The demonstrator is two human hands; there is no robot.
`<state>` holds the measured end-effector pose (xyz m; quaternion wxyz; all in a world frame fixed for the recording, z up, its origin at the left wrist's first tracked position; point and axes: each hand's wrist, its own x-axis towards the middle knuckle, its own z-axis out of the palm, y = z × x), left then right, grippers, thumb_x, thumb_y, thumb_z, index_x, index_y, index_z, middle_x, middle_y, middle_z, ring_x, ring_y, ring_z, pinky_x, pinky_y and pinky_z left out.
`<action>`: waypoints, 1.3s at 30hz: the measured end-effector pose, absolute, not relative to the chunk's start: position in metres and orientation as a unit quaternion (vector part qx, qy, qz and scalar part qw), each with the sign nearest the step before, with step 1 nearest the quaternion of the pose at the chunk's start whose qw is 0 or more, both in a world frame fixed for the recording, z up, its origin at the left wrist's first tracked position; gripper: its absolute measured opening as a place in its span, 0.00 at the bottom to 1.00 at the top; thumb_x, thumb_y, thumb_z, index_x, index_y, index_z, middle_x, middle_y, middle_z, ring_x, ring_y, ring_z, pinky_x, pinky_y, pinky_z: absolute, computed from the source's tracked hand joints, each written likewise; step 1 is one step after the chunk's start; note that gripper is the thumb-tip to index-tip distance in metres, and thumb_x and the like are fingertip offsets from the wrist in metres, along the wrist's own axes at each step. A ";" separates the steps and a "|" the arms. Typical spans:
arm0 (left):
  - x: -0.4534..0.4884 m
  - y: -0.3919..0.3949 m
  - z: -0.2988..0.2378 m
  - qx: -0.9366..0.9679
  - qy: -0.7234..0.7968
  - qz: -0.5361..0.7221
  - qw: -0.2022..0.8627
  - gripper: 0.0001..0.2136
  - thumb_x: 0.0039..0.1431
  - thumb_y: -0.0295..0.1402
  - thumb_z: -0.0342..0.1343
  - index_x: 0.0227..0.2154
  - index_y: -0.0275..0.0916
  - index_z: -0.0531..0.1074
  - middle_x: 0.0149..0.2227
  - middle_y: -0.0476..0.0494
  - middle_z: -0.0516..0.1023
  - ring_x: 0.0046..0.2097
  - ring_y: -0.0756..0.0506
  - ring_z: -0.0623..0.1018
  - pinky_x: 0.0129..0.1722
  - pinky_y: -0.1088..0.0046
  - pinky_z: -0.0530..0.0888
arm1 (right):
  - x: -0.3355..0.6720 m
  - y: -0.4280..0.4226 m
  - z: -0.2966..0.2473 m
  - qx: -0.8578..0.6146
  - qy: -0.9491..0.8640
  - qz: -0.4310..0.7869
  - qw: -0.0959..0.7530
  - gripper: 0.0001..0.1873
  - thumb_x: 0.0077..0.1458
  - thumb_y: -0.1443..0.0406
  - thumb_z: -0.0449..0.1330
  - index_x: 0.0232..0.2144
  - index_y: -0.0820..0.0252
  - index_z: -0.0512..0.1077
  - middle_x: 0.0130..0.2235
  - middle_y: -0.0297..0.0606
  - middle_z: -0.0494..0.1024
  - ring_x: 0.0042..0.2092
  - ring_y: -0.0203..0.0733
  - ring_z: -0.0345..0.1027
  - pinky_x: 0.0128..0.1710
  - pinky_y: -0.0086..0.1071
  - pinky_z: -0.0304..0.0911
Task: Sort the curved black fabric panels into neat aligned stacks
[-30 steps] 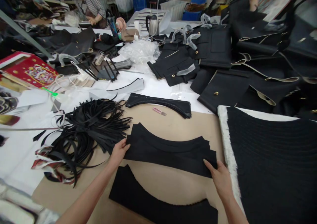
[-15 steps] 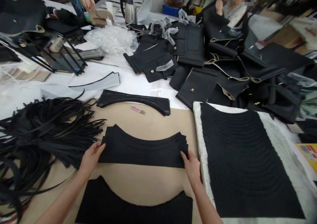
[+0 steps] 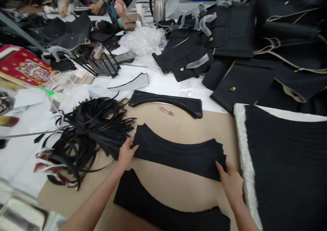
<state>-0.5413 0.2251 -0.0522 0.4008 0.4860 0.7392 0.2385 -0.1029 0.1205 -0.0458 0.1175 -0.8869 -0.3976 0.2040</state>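
My left hand (image 3: 127, 152) pinches the left end of a small stack of black curved panels (image 3: 176, 152), thumb on top. At the opposite end my right hand (image 3: 231, 180) grips the same stack, its thumb pressed on the upper face. The panels overlap with slightly stepped edges, and their concave side faces away from me. Nearer to me lies another black curved panel (image 3: 166, 203) with a wide scooped edge. Beyond the stack rest some shiny black curved strips (image 3: 166, 101) and a pair of pink thread snips (image 3: 166, 111).
Left of my hand sprawls a heap of thin black straps (image 3: 102, 132). On the right, overlapping black pieces (image 3: 288, 169) lie on a white fuzzy-edged layer. Black bags (image 3: 235, 88) pile up behind, near a wireless router (image 3: 102, 66) and a kettle (image 3: 158, 8). A co-worker's hands (image 3: 95, 7) are far left.
My view has swung left, so things sit farther right in the picture, and a red decorated item shows at left. Both hands still hold the panels, whose right end appears lower.
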 end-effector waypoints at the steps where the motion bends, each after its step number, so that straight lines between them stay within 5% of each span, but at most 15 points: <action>1: -0.541 0.225 -0.053 0.488 0.743 0.235 0.394 0.12 0.47 0.38 0.58 0.35 0.40 0.68 0.24 0.55 0.68 0.28 0.48 0.71 0.32 0.73 0.66 | -0.102 0.121 -0.047 -0.887 -0.399 0.205 0.108 0.25 0.49 0.44 0.47 0.34 0.57 0.67 0.33 0.46 0.76 0.37 0.56 0.71 0.37 0.43 0.63; 14: -0.538 0.224 -0.047 0.497 0.764 0.222 0.347 0.11 0.50 0.31 0.56 0.38 0.42 0.65 0.23 0.57 0.62 0.26 0.49 0.68 0.30 0.73 0.62 | -0.095 0.123 -0.057 -0.883 -0.405 0.224 0.073 0.18 0.48 0.44 0.50 0.25 0.49 0.61 0.19 0.35 0.67 0.25 0.55 0.68 0.27 0.44 0.59; 21: -0.537 0.220 -0.050 0.508 0.757 0.198 0.359 0.16 0.53 0.38 0.55 0.44 0.43 0.63 0.26 0.53 0.70 0.31 0.45 0.74 0.33 0.72 0.66 | -0.107 0.123 -0.052 -0.874 -0.435 0.191 0.103 0.27 0.54 0.46 0.44 0.36 0.60 0.70 0.32 0.48 0.77 0.35 0.55 0.72 0.35 0.42 0.64; 27: -0.530 0.218 -0.053 0.621 0.750 0.108 0.202 0.20 0.59 0.45 0.48 0.50 0.39 0.64 0.40 0.40 0.72 0.41 0.38 0.75 0.39 0.63 0.71 | -0.108 0.121 -0.051 -0.882 -0.429 0.165 0.103 0.25 0.59 0.53 0.46 0.44 0.65 0.71 0.39 0.50 0.79 0.36 0.51 0.74 0.37 0.38 0.65; 31: -0.509 0.205 -0.041 0.737 0.660 0.139 0.033 0.17 0.63 0.40 0.46 0.49 0.35 0.69 0.47 0.34 0.70 0.48 0.36 0.71 0.47 0.59 0.70 | -0.108 0.119 -0.047 -0.883 -0.426 0.164 0.106 0.24 0.60 0.55 0.47 0.46 0.67 0.71 0.44 0.54 0.78 0.43 0.52 0.74 0.41 0.38 0.65; 39: -0.469 0.179 -0.037 0.799 0.572 0.183 0.020 0.18 0.60 0.30 0.53 0.54 0.41 0.68 0.52 0.36 0.71 0.54 0.36 0.70 0.53 0.56 0.69 | -0.111 0.122 -0.034 -0.883 -0.426 0.174 0.097 0.24 0.59 0.55 0.47 0.46 0.66 0.70 0.41 0.52 0.79 0.39 0.52 0.74 0.40 0.38 0.65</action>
